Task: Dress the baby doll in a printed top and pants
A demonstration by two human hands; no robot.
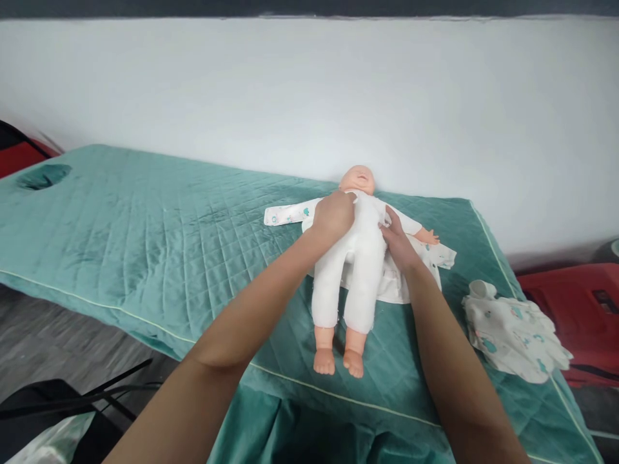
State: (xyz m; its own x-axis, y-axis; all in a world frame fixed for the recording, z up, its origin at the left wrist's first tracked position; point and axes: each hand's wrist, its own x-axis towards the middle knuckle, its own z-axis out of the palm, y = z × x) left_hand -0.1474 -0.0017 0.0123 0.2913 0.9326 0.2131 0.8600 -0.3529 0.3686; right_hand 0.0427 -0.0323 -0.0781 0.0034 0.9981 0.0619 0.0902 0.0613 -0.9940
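A baby doll with a white cloth body lies on its back, its bare feet towards me. Under it a white baby shirt with a small coloured print is spread out, one sleeve stretched flat to the left. My left hand is closed over the doll's upper chest. What its fingers hold is hidden, and the doll's arm on that side does not show. My right hand grips the doll's side below its outstretched arm, a bit of white cloth between thumb and fingers.
The doll lies on a bed with a green quilted cover, against a white wall. A folded printed baby garment lies near the right edge. Beyond it stands a red case. A dark bag is at lower left.
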